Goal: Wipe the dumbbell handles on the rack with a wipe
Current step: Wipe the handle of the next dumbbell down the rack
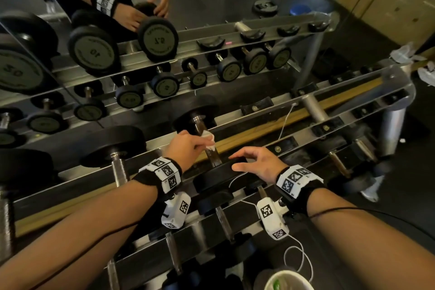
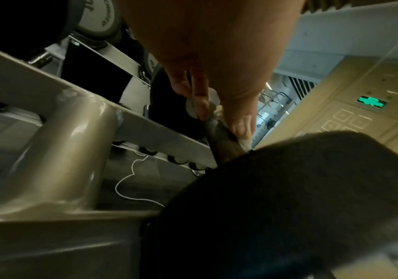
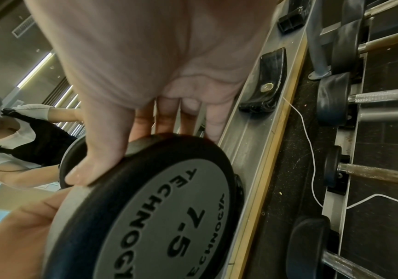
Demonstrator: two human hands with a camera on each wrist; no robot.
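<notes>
On the top rail of the rack (image 1: pixel 247 113) lies a black 7.5 dumbbell with a dark metal handle (image 1: pixel 213 156). My left hand (image 1: pixel 197 146) pinches a white wipe (image 1: pixel 208 140) around that handle, near its far end. The left wrist view shows the fingers and thumb of my left hand (image 2: pixel 207 105) pressing the wipe (image 2: pixel 243 139) onto the handle (image 2: pixel 219 139). My right hand (image 1: pixel 249 160) holds the dumbbell's near head (image 1: pixel 219 176), with the thumb on its rim and the fingers curved over the top. In the right wrist view my right hand (image 3: pixel 126 132) clasps the head marked 7.5 (image 3: pixel 169 217).
Bigger dumbbells (image 1: pixel 113 146) sit to the left on the rail, smaller ones (image 1: pixel 339 162) on lower rails to the right. A mirror (image 1: pixel 141 42) stands behind the rack. A white cable (image 1: pixel 286 122) hangs across the rack. A cup (image 1: pixel 288 280) stands below, and crumpled wipes (image 1: pixel 404 54) lie far right.
</notes>
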